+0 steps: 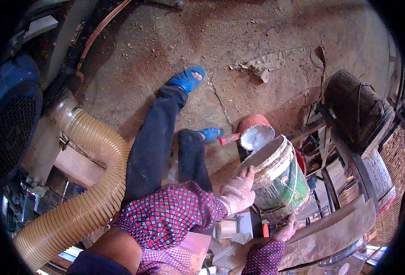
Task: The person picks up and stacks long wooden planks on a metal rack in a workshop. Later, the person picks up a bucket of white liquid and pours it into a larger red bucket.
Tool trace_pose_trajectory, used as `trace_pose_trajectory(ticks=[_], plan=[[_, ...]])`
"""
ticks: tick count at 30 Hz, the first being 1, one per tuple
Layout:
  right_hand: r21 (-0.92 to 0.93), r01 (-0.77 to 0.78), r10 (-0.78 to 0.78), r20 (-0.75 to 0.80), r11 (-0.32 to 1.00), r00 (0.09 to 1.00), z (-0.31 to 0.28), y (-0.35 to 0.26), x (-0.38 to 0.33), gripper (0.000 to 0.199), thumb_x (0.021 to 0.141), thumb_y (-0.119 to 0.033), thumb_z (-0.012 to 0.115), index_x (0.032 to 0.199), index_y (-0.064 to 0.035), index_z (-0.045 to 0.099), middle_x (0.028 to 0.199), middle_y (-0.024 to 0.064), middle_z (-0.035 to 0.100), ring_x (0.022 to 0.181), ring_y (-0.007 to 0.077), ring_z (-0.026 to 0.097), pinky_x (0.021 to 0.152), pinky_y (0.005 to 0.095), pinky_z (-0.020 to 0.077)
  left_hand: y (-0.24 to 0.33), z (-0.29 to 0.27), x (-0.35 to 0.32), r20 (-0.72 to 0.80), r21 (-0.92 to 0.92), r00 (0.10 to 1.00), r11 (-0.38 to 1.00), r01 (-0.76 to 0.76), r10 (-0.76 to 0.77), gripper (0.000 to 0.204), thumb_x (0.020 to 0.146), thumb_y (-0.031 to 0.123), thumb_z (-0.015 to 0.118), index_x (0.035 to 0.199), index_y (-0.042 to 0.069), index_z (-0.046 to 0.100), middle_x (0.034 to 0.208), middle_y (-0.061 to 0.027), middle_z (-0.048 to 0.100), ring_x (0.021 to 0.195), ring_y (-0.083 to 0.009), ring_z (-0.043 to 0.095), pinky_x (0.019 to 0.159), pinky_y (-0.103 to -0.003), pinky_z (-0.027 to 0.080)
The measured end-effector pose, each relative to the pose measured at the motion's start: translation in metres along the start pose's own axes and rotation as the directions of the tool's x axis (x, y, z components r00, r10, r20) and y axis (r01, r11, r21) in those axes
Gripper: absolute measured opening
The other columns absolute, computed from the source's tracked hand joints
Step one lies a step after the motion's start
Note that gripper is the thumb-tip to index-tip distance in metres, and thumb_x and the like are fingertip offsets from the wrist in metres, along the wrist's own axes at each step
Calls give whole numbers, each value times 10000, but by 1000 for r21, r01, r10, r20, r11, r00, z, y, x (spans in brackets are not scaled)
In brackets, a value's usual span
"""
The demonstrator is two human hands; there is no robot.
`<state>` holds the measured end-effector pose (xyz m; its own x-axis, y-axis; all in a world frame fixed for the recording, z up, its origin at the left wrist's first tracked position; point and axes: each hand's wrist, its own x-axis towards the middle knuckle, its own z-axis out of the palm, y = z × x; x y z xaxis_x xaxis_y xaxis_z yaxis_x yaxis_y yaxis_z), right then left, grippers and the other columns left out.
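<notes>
A green bucket [290, 188] with a whitish crusted rim is tipped over, its mouth toward a red dipper [249, 121] with a short red handle. White material [257, 137] lies in the dipper, and the bucket's lip overlaps its near edge. My left hand [238, 191], in a pinkish knit glove, grips the bucket by the rim side. Around the bucket's lower end is my right hand [285, 228], gloved the same way; its fingers are partly hidden. The inside of the bucket is mostly out of sight.
A ribbed tan hose [104, 183] curves along the left beside a blue motor housing [16, 119]. At right, a dark dirty bucket [358, 110] rests near a metal frame [321, 133]. Torn paper or sacking [266, 64] lies on the debris-strewn floor. My feet wear blue sandals [188, 80].
</notes>
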<state>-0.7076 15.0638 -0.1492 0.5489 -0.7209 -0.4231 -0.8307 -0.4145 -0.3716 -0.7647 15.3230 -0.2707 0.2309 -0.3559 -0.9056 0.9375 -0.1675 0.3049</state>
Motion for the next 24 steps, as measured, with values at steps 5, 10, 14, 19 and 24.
trace_pose_trajectory(ticks=[5, 10, 14, 19, 24], plan=[[11, -9, 9, -5, 1000, 1000, 2, -2, -2, 336, 915, -265, 648, 1092, 7, 563, 1097, 145, 628, 963, 271, 616, 839, 434, 518, 1, -2, -1, 15, 12, 1000, 1000, 13, -13, 779, 823, 273, 591, 1487, 92, 228, 1489, -155, 353, 1096, -367, 593, 894, -495, 489], [-24, 4, -4, 2, 1000, 1000, -7, 5, 8, 363, 924, -254, 637, 1138, 26, 554, 1114, 146, 628, 974, 272, 616, 848, 429, 518, 1, 0, -1, 12, 37, 1000, 999, 14, -14, 778, 821, 280, 592, 1485, 89, 235, 1488, -156, 352, 1087, -366, 596, 893, -498, 488], [12, 0, 1, -12, 1000, 1000, 1, 3, 6, 391, 922, -256, 640, 1164, 37, 548, 1136, 145, 622, 989, 271, 612, 859, 424, 516, 0, 1, -1, 16, 34, 1000, 999, 3, -3, 772, 817, 279, 590, 1481, 86, 247, 1491, -156, 349, 1080, -366, 600, 890, -505, 488], [23, -16, 15, 47, 1000, 999, -7, 8, 15, 407, 918, -262, 646, 1186, 27, 546, 1166, 150, 607, 1019, 272, 607, 875, 418, 515, 1, 0, -2, 9, 18, 1000, 1000, 0, 0, 767, 810, 265, 585, 1477, 80, 254, 1495, -158, 344, 1068, -374, 604, 887, -508, 489], [46, -17, 15, 40, 999, 999, -7, 12, 18, 409, 906, -273, 660, 1183, 8, 552, 1152, 137, 614, 1011, 270, 615, 853, 417, 527, 1, 3, -3, -21, 4, 1000, 1000, -23, 23, 763, 804, 256, 584, 1473, 79, 263, 1485, -163, 354, 1053, -380, 607, 882, -502, 493]])
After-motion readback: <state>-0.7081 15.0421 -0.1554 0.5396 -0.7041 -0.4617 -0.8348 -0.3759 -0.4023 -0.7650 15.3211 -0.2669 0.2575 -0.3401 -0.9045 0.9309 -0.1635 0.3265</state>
